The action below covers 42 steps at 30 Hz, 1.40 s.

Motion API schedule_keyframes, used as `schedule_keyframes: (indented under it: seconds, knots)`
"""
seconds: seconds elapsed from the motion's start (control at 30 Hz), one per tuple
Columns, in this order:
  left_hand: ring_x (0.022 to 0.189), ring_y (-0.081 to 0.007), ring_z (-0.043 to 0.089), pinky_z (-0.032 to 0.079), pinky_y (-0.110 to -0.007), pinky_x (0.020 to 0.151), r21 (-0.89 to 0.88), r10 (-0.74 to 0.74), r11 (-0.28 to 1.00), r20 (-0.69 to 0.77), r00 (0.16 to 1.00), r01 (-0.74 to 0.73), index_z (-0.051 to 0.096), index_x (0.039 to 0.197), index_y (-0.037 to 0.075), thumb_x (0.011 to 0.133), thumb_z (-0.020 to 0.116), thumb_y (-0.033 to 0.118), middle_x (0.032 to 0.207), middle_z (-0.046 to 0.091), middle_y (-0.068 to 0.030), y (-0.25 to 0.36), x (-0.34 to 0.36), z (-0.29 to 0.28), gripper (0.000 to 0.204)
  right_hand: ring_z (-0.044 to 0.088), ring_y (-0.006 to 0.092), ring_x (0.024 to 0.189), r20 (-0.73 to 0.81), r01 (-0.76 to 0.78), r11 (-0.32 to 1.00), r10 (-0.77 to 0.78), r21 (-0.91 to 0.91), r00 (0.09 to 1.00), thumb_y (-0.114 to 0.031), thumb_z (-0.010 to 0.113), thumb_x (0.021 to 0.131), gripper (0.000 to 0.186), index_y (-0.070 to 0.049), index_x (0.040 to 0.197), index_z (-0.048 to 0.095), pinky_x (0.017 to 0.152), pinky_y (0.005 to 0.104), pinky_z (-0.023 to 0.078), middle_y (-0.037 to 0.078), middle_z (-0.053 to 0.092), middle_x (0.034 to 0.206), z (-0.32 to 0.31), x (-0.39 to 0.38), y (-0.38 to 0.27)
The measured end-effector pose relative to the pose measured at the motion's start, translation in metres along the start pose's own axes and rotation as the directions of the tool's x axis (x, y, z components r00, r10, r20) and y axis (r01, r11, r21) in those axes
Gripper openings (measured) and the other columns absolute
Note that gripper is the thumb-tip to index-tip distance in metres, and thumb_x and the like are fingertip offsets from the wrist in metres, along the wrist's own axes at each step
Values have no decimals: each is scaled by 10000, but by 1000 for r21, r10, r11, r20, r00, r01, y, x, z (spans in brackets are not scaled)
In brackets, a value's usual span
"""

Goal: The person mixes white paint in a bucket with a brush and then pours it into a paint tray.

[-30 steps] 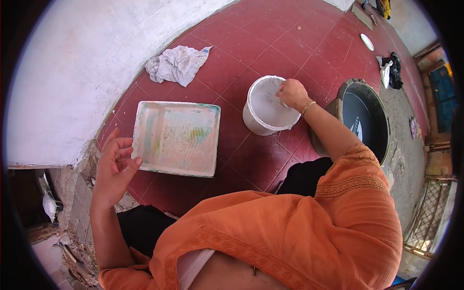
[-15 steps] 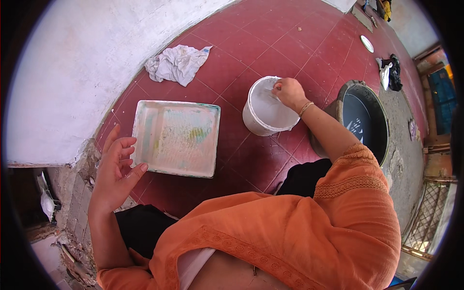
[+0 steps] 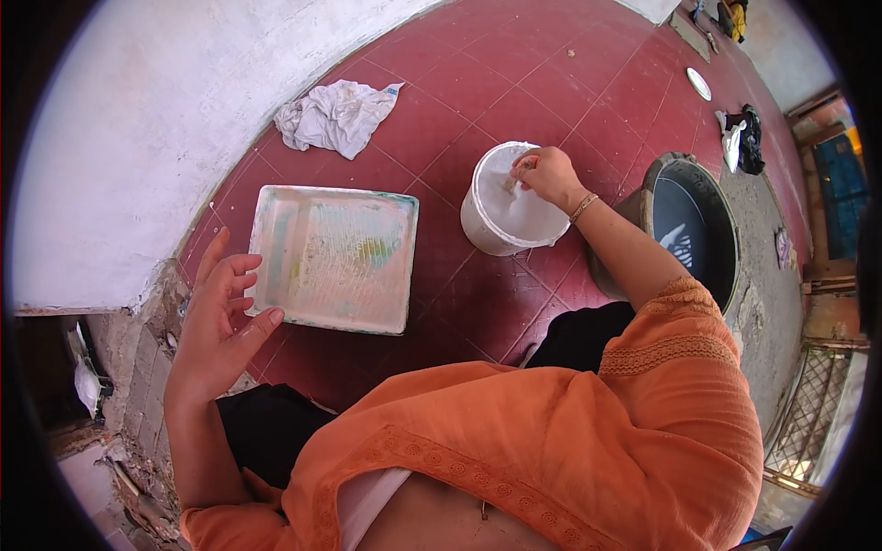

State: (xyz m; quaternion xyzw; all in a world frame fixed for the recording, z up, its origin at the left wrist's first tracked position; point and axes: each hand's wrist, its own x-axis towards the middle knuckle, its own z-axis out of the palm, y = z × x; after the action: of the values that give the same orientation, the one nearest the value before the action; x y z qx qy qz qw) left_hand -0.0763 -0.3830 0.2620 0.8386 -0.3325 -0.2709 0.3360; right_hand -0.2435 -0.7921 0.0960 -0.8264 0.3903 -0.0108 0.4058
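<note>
A white bucket (image 3: 484,225) of white paint (image 3: 528,216) stands on the floor right of centre. Over its far right rim, my right hand (image 3: 549,176) is closed around a pale stick (image 3: 510,185) that reaches down toward the paint; the stick's lower end cannot be made out clearly. To the bucket's left lies a paint tray (image 3: 344,248) with a ridged bed, smeared in white, green and pink. My left hand (image 3: 225,298) hovers by the tray's left edge, fingers spread and holding nothing. Whether its fingertips touch the tray is hard to tell.
A large dark tub (image 3: 680,220) of water-like liquid is right of the bucket, under my right forearm. A crumpled white cloth (image 3: 340,119) lies beyond the tray, near the white wall (image 3: 165,119). Black and white bags (image 3: 746,140) lie at the far right on red tiles.
My right hand has shifted slightly within the bucket's opening, and more of the pale stick shows. My left hand stays spread in nearly the same place.
</note>
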Motion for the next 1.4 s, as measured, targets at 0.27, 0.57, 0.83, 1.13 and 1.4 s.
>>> schedule_keyframes:
  seconds: [0.27, 0.57, 0.83, 1.13, 1.4]
  knots:
    - [1068, -202, 510, 413, -330, 893, -5, -19, 1000, 0, 1000, 19, 454, 1199, 60, 763, 667, 67, 1475, 110, -191, -2, -1, -4, 485, 642, 267, 796, 46, -3, 870, 30, -493, 999, -214, 654, 722, 173, -65, 807, 676, 745, 360, 510, 120, 668, 837, -5, -7, 5]
    - [1086, -197, 515, 417, -331, 885, -30, 9, 1000, 22, 1000, -9, 448, 1204, 57, 756, 663, 29, 1477, 92, -204, -1, 0, -1, 498, 651, 245, 744, -13, 98, 995, -98, -18, 995, -211, 616, 746, 188, -40, 803, 671, 753, 347, 504, 122, 672, 786, 10, -3, -2]
    - [1140, -227, 468, 436, -344, 892, -14, 1, 1000, 22, 1000, -1, 449, 1217, 48, 744, 653, 7, 1480, 138, -149, -1, -7, -2, 517, 654, 271, 790, 38, 68, 809, -56, -584, 998, -220, 655, 739, 196, -32, 795, 661, 694, 371, 528, 141, 665, 802, -9, -7, 3]
    - [1135, -229, 487, 437, -346, 898, 21, 43, 999, 33, 999, -43, 456, 1220, 40, 741, 659, 9, 1476, 129, -179, 3, -7, 0, 521, 649, 222, 692, 12, 16, 1000, -16, 18, 1000, -187, 641, 751, 172, -29, 813, 670, 634, 324, 522, 114, 658, 729, 7, -2, 1]
    - [1144, -249, 487, 434, -357, 904, 53, 10, 999, 27, 1000, -11, 451, 1232, 36, 738, 660, 10, 1478, 126, -180, 4, -11, -2, 536, 650, 278, 785, -21, 15, 843, -32, -538, 999, -258, 646, 740, 222, -52, 818, 671, 748, 361, 510, 130, 671, 807, -3, -4, 15]
